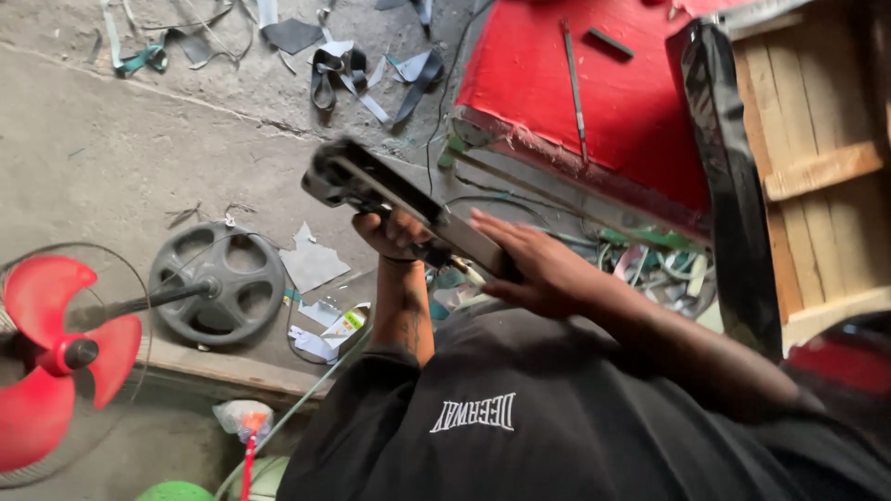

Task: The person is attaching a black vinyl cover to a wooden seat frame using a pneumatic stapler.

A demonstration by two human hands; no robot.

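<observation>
I hold a long grey and black metal tool (371, 186) in front of my chest, its bulky dark head pointing up and left over the concrete floor. My left hand (394, 234) grips the tool from below near its middle. My right hand (534, 269) lies over its rear end, fingers wrapped along the body. My black shirt (520, 417) fills the lower part of the view.
A red-topped table (520, 65) stands ahead on the right with a thin metal rod (575, 88) on it. A glossy black strip (733, 186) leans by a wooden crate (817, 167). A red fan (56, 357) and its round grey base (218, 283) stand left. Strap scraps (343, 70) litter the floor.
</observation>
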